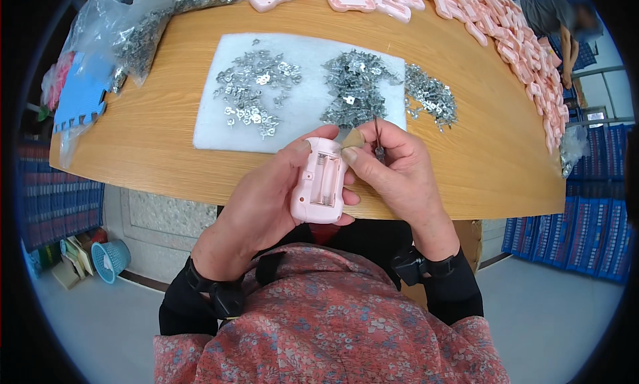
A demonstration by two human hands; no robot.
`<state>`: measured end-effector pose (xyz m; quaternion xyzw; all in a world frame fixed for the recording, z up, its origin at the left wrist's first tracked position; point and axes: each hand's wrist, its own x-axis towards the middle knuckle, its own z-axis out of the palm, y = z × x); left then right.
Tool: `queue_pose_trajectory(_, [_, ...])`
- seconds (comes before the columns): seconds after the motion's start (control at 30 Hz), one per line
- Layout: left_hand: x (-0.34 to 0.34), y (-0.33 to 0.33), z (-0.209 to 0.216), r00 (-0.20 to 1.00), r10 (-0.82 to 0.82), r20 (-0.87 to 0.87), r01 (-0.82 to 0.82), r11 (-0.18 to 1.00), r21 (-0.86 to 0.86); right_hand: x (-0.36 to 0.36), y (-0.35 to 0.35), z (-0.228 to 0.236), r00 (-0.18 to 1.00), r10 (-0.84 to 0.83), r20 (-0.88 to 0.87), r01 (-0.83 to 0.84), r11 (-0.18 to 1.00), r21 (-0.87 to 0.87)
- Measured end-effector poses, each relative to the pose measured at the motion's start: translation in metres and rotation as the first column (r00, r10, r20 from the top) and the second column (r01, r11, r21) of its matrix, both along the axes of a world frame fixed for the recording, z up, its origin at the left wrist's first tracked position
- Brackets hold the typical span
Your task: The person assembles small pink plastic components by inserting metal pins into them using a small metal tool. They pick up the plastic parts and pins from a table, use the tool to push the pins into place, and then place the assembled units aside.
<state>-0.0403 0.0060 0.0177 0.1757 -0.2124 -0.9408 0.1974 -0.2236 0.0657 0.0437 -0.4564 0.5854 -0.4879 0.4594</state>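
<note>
My left hand [269,187] is closed around a pale pink plastic housing [318,212], whose long battery compartment faces up. Metal contacts show at the compartment's ends. At the housing's upper right edge, my right hand [399,167] is closed, thumb and forefinger together beside it. A tan cover [353,139] sits at the forefinger's tip. Between the fingers of that hand is a thin dark metal tool [379,144], like tweezers; its lower part is hidden. Beyond my hands, loose metal contact pieces [359,84] lie heaped on a white foam sheet [309,64].
More metal contacts [432,97] spill right of the sheet. Many pink housings [512,44] are piled along the table's [479,164] far right edge. At the left stand a clear bag of metal parts [136,41] and a blue foam mat [80,94]. A person [559,24] is at the far right.
</note>
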Motion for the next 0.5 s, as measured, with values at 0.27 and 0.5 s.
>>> queue_pose_trajectory(0.27, [-0.013, 0.004, 0.005, 0.995, 0.005, 0.102, -0.002, 1.0, -0.021, -0.006, 0.011, -0.003, 0.977, -0.02, -0.213, 0.007, 0.998, -0.061])
queue_pose_trajectory(0.5, [-0.017, 0.007, -0.001, 0.989, 0.007, 0.15, 0.006, 0.996, -0.084, -0.01, 0.015, -0.008, 0.799, -0.055, -0.598, -0.098, 0.97, -0.221])
